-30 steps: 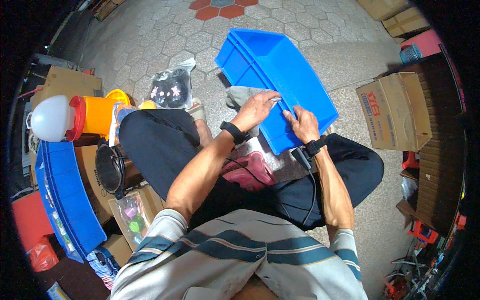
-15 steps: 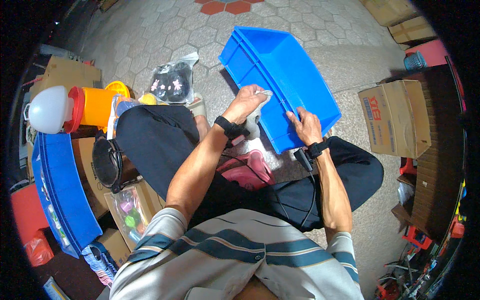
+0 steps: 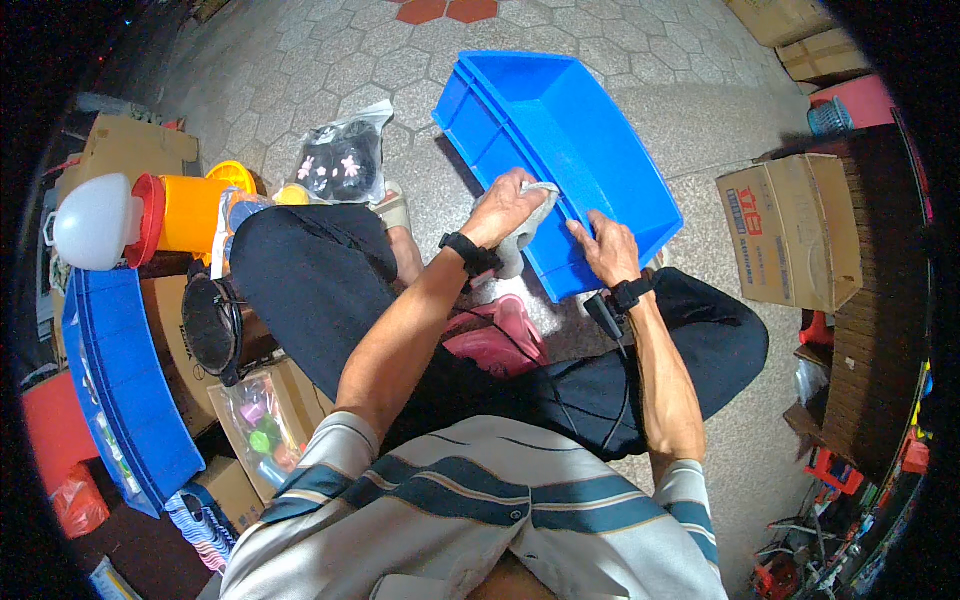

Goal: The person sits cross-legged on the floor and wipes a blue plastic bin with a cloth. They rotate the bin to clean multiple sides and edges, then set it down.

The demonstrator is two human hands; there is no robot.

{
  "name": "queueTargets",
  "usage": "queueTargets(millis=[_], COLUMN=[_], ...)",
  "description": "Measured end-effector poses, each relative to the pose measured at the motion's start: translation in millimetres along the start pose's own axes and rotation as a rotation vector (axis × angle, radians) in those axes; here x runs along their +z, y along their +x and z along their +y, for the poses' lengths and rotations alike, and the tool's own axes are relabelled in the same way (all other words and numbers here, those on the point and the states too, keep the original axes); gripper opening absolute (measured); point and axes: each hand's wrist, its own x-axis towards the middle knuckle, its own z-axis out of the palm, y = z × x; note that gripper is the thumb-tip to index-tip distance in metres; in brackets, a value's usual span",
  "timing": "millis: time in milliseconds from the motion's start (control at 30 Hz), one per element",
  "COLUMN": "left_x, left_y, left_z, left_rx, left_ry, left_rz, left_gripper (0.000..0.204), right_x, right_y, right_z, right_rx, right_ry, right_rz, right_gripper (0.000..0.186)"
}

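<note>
Between my knees a blue plastic bin [image 3: 610, 150] is held tilted, its open side facing up and to the right. My left hand [image 3: 506, 207] is closed on a greyish cloth [image 3: 518, 243], pressing it against the bin's left outer wall near the rim. Part of the cloth hangs below the fingers. My right hand [image 3: 607, 250] grips the bin's near end, thumb over the rim and fingers along the inside. Both wrists wear black straps, with a dark cable running down from the right one.
A pink plastic stool [image 3: 497, 340] stands below the bin. On the left are a bagged pair of black slippers [image 3: 345, 160], an orange container [image 3: 192, 213], another blue bin [image 3: 125, 380] and a dark pot [image 3: 212, 325]. A cardboard box [image 3: 790, 235] is at right.
My left hand has shifted slightly with the cloth along the bin's side, and more of the cloth shows. The right hand keeps its hold on the bin, which has barely moved.
</note>
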Motion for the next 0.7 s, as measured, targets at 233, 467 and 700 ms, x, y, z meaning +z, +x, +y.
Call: queueTargets(millis=[233, 467, 700], left_x=[-3.0, -6.0, 9.7], left_y=[-0.7, 1.5, 3.8], left_z=[0.5, 15.5, 6.0], left_rx=[-0.15, -0.094, -0.02], left_ry=[-0.257, -0.069, -0.023], left_rz=[0.045, -0.036, 0.14], left_gripper=[0.033, 0.032, 0.042], right_x=[0.2, 0.4, 15.7], right_y=[1.5, 0.8, -1.4], right_z=[-0.3, 0.5, 0.7], right_rx=[-0.017, 0.007, -0.07], right_ry=[0.011, -0.009, -0.021], right_rz=[0.023, -0.026, 0.038], right_gripper=[0.05, 0.046, 0.046])
